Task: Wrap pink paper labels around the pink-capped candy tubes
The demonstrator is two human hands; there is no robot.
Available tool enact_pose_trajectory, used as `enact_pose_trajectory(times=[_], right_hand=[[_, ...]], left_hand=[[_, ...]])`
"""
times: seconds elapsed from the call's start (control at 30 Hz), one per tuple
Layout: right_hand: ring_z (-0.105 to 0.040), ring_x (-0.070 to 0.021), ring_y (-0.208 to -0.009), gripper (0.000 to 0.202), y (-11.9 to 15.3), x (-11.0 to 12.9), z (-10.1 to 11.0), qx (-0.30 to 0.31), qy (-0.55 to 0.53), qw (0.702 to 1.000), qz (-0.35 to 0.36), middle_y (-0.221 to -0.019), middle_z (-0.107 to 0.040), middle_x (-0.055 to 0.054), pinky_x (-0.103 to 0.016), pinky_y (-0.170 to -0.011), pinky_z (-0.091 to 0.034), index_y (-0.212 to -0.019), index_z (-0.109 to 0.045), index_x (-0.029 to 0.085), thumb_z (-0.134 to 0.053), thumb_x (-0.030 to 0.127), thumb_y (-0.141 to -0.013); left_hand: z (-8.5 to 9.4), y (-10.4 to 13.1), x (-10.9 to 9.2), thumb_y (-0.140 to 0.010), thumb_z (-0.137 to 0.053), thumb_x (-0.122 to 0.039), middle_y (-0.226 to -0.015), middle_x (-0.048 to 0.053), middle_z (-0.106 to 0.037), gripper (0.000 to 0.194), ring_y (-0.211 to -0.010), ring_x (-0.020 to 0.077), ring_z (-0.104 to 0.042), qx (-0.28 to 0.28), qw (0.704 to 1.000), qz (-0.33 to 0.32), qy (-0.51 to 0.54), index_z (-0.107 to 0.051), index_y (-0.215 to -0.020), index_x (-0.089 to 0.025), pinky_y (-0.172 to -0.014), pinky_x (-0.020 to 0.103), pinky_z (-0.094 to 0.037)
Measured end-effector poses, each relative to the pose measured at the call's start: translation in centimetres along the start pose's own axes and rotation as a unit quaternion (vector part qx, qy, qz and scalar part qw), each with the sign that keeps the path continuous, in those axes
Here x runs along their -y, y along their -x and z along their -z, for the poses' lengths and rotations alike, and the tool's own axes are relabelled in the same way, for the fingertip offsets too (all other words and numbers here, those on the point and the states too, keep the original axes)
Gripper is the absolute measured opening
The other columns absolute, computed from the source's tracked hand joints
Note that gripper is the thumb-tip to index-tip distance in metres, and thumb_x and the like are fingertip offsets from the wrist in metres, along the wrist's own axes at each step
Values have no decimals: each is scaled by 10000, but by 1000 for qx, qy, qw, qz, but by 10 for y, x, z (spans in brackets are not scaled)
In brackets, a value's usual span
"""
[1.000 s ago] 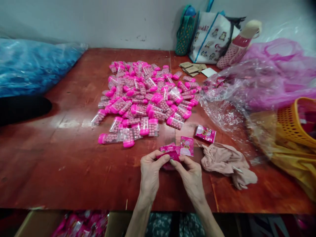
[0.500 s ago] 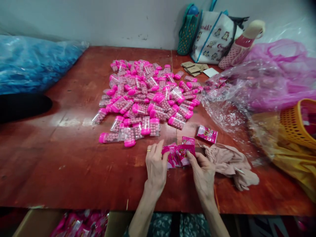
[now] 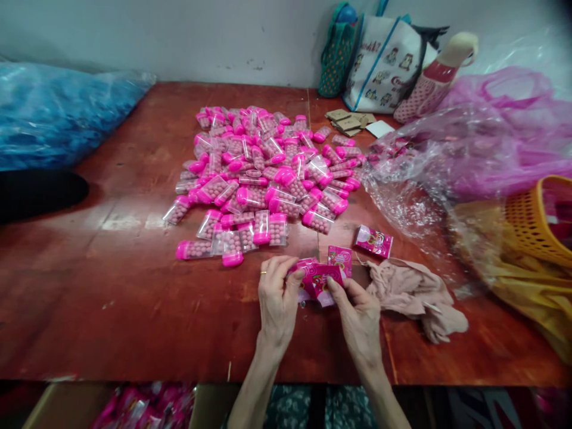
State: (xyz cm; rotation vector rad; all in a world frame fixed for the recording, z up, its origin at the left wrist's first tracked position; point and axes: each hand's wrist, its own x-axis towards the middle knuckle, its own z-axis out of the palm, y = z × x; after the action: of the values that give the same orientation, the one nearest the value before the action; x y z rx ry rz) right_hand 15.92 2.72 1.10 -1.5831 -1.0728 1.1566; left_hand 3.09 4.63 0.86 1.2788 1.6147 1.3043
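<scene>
Pink printed labels (image 3: 324,282) are between my two hands, low over the front of the table. My left hand (image 3: 277,295) is closed, thumb and fingers pinching the left end of the labels. On their right end my right hand (image 3: 357,307) closes with its thumb on top. How many labels each hand holds is hidden. Just behind them another pink label (image 3: 340,258) lies on the table. A stack of pink labels (image 3: 374,241) rests further right. Beyond my hands spreads a pile of small clear containers (image 3: 268,173) with pink caps and pink beads inside.
A crumpled beige cloth (image 3: 413,292) lies right of my right hand. Clear and pink plastic bags (image 3: 482,137) and a yellow basket (image 3: 527,220) fill the right side. A bag of blue pieces (image 3: 58,119) sits far left. A box of pink pieces (image 3: 145,408) is below the front edge.
Both hands have shifted slightly left with the labels. The labels between them are now bunched closer together, and the label behind shows more fully.
</scene>
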Motion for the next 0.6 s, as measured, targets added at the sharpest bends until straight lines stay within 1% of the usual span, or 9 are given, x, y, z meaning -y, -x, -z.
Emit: enact_pose_trajectory(times=[0.1, 0.17, 0.23, 0.3, 0.33, 0.4, 0.47, 0.53, 0.6], right_hand=[[-467, -119, -578, 211, 4, 6, -4, 42, 14, 999, 13, -621, -560, 27, -213, -554, -380, -711, -628, 164, -580, 346, -807], [-474, -117, -570, 221, 6, 9, -6, 70, 18, 997, 22, -612, -558, 28, -211, -551, -381, -695, -620, 170, -560, 338, -824], [-521, -133, -621, 193, 7, 11, -6, 93, 4, 996, 16, -658, -592, 18, -217, -588, -405, -751, -635, 179, -558, 340, -827], [-560, -156, -695, 158, 8, 12, -5, 115, -8, 993, 4, -743, -632, 5, -232, -642, -428, -851, -647, 190, -614, 330, -787], [-561, -159, -699, 157, 8, 12, -5, 124, -5, 992, 2, -747, -634, 4, -236, -646, -428, -851, -648, 188, -641, 319, -765], [-522, -141, -628, 128, 10, 12, -7, 132, 16, 991, 7, -673, -596, 14, -226, -593, -405, -750, -636, 174, -650, 301, -757], [-442, -111, -538, 215, 12, 12, -11, 128, 41, 991, 19, -571, -505, 34, -214, -516, -350, -633, -586, 163, -604, 303, -795], [-392, -96, -505, 263, 14, 12, -14, 122, 54, 990, 35, -539, -442, 45, -213, -481, -308, -606, -552, 161, -568, 311, -822], [-375, -92, -499, 291, 15, 14, -15, 138, 59, 988, 48, -536, -421, 46, -213, -472, -291, -605, -536, 161, -530, 322, -847]], left_hand=[[0, 4, -11, -734, -655, -218, -811, 39, -630, 99, -804, 196, -563, 62, 992, 45, 99, -692, -819, -184, -740, 315, -445], [0, 6, -15, -743, -641, -196, -719, 16, -610, 54, -706, 158, -557, 71, 981, 77, 161, -684, -720, -173, -667, 272, -448], [0, 8, -16, -746, -633, -182, -667, -2, -585, 85, -658, 131, -533, 56, 970, 106, 211, -674, -673, -168, -628, 245, -436], [0, 9, -15, -718, -657, -166, -662, -8, -588, 52, -642, 119, -521, 41, 959, 131, 250, -681, -673, -168, -595, 226, -422], [1, 10, -14, -699, -671, -156, -651, -13, -588, 41, -629, 113, -516, 34, 953, 142, 265, -681, -661, -168, -579, 218, -416], [2, 10, -11, -663, -693, -134, -607, -25, -574, 54, -588, 100, -501, 22, 943, 163, 289, -671, -625, -165, -547, 206, -401], [4, 10, -8, -638, -705, -114, -559, -38, -550, 88, -551, 88, -482, 15, 934, 181, 307, -652, -583, -159, -530, 196, -390], [6, 9, -6, -630, -708, -112, -544, -43, -545, 102, -539, 79, -475, 9, 927, 193, 323, -646, -564, -158, -531, 188, -387], [7, 7, -3, -622, -717, -121, -543, -45, -555, 106, -537, 73, -476, 5, 920, 201, 336, -647, -551, -158, -537, 181, -391]])
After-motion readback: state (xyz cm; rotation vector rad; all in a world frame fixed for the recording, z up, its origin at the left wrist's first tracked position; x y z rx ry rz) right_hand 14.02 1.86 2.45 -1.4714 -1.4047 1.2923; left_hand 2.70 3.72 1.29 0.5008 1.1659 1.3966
